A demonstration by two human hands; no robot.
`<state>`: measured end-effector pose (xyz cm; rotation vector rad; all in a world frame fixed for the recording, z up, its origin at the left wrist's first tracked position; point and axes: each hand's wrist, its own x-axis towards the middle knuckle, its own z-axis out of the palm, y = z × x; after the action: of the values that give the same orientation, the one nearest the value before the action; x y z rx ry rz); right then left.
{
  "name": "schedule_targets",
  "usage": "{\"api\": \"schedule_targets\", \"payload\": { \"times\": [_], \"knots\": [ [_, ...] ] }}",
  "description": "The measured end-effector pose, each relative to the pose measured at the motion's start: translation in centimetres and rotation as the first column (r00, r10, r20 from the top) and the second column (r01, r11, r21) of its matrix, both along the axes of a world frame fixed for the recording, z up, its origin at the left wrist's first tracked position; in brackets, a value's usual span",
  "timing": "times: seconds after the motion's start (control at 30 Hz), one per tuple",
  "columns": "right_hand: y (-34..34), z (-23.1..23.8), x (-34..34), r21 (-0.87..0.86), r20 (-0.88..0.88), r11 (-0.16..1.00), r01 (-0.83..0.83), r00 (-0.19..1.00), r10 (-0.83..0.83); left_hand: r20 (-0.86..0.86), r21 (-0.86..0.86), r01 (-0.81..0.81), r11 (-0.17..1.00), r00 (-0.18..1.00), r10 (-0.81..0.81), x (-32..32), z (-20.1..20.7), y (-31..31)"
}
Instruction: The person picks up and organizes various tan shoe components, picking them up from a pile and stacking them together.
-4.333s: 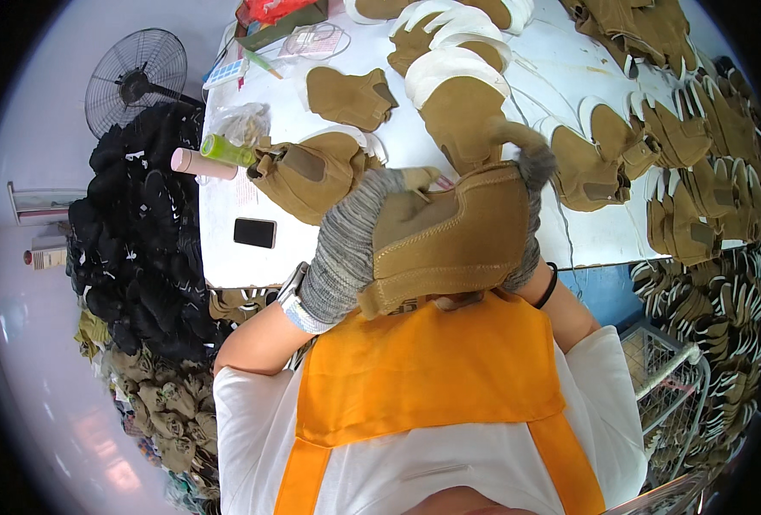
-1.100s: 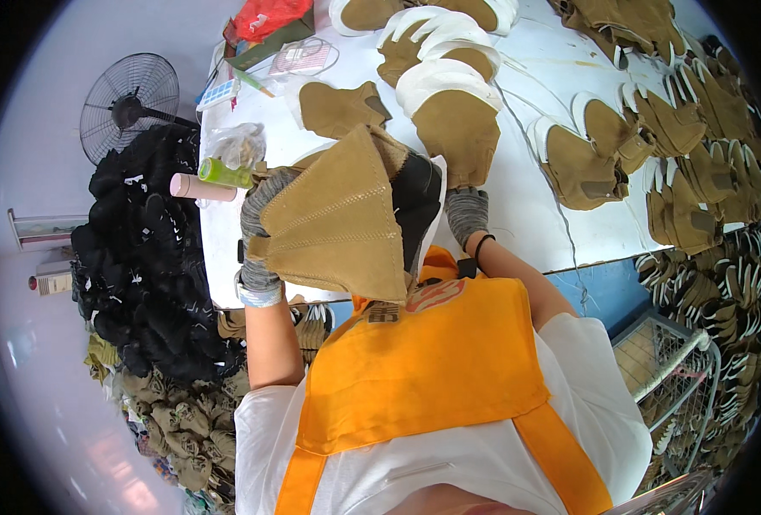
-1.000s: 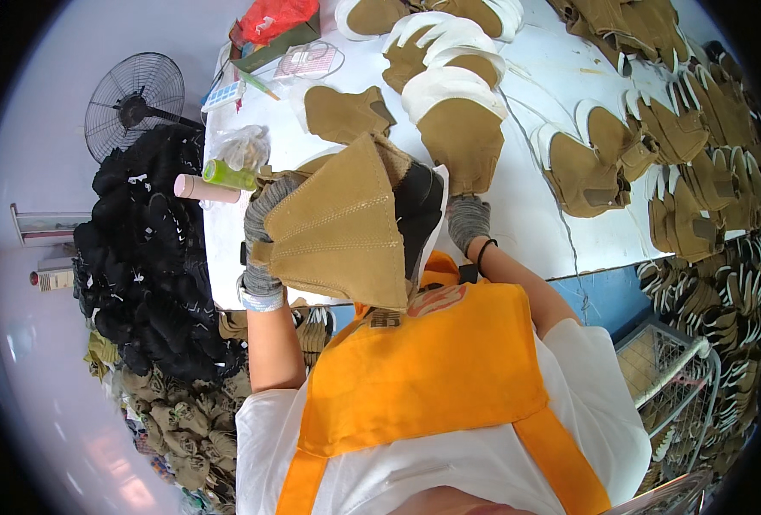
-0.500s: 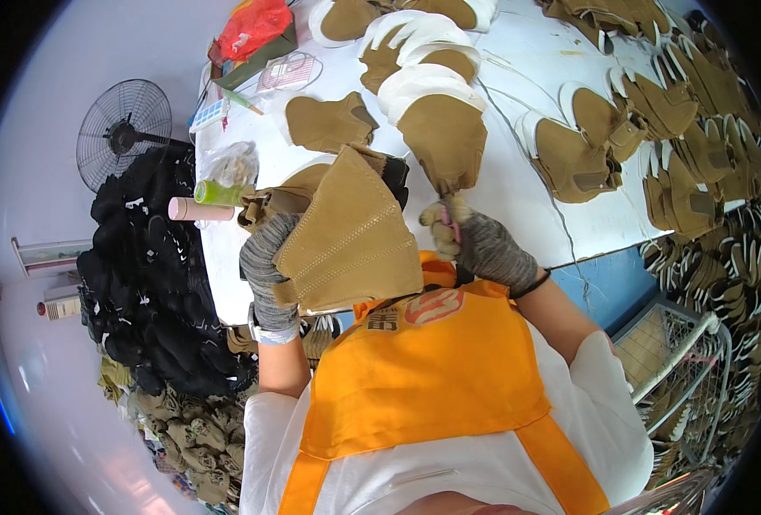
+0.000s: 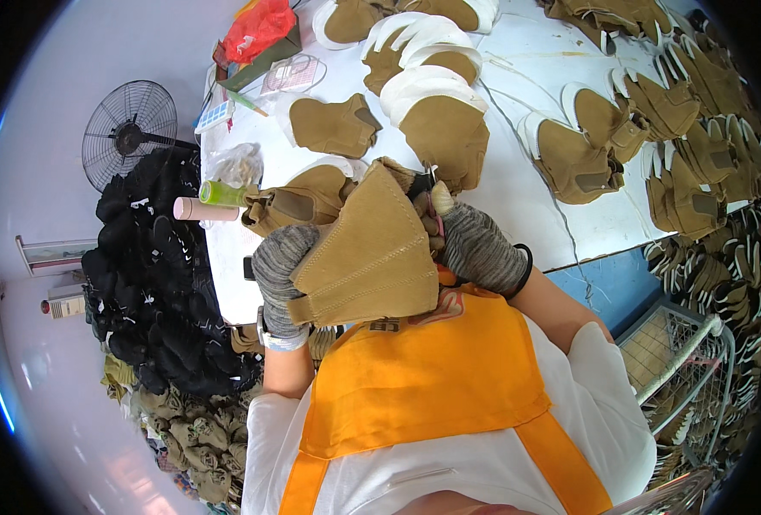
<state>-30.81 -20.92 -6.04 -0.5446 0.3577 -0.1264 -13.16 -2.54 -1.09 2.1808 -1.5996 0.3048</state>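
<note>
One tan boot upper (image 5: 367, 249) spans mid-frame, pinched by the left hand (image 5: 282, 270) — the right hand (image 5: 476, 245) curled around one pair of pink-handled scissors (image 5: 439, 226) — one fan (image 5: 129, 137) upper left.

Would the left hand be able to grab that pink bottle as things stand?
Probably not without letting go: the left hand holds the brown shoe upper, though the pink bottle lies nearby.

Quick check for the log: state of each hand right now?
Left hand: closed, holding a brown shoe upper.
Right hand: closed, holding a small pink-handled tool.
</note>
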Motion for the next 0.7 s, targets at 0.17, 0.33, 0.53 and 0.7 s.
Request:
{"api": "schedule_targets", "payload": {
  "times": [0.17,0.33,0.53,0.7],
  "knots": [
    [0.5,-1.3,0.2,0.071,0.042,0.994,0.079,0.996,-0.083,-0.158,-0.02,0.005,1.0,0.987,-0.008,0.6,-1.1,0.4],
    [0.3,-0.8,-0.2,-0.034,0.007,0.989,0.146,0.989,-0.145,-0.219,-0.016,0.003,1.0,0.976,-0.006,0.7,-1.2,0.3],
    [-4.8,-11.2,-4.0,-0.882,-0.186,0.466,0.074,0.852,-0.489,-0.617,-0.186,-0.1,0.977,0.786,-0.037,2.9,-2.3,1.2],
    [-5.6,-21.7,-7.4,-0.81,-0.407,-0.179,-0.558,0.756,-0.512,-0.533,-0.277,-0.151,0.949,0.846,-0.021,3.8,-2.7,0.6]
  ]
}}
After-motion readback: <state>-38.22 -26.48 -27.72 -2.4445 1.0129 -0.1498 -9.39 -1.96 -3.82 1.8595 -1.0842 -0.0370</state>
